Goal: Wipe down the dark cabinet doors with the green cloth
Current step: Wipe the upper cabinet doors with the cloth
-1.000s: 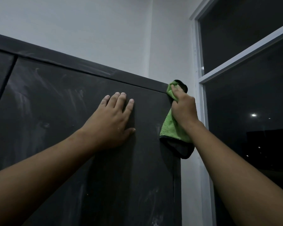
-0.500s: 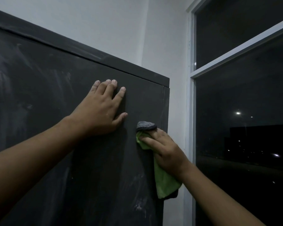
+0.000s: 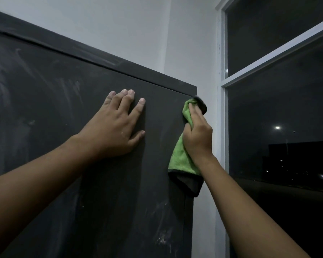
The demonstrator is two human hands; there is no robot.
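Two hands logged, nearest first. Left hand (image 3: pixel 116 131) at 9 o'clock of centre: laid flat on the dark cabinet door (image 3: pixel 45 118), fingers straight and slightly fanned, thumb out, gripping nothing. Read as bracing the door. Right hand (image 3: pixel 197 138) at 3 o'clock of the left: fingers curled round a bunched green cloth (image 3: pixel 179 159), pressing its upper fold against the door's right edge, just under the top corner. Loose tail with dark hem hanging below the wrist, at 6 o'clock of the hand.

Change against half a second back: cloth then lower on the door face, near the left thumb; now up at the corner and out on the edge. Same spot as a full second back. Taken as a repeated up-and-down stroke along the right margin. Left hand unmoved on the panel throughout.

Meaning for task, as judgement: right margin nearly covered. Pale streaks (image 3: pixel 67 90) at 10 o'clock of the left hand and scuffs (image 3: pixel 163 237) at 6 o'clock, low on the door, not yet cleared. Plenty left.

Beyond: cabinet top rail (image 3: pixel 104 58), white wall (image 3: pixel 119 21), white window frame (image 3: pixel 220 146) at 3 o'clock, dark pane with a lamp (image 3: pixel 277 127) outside.
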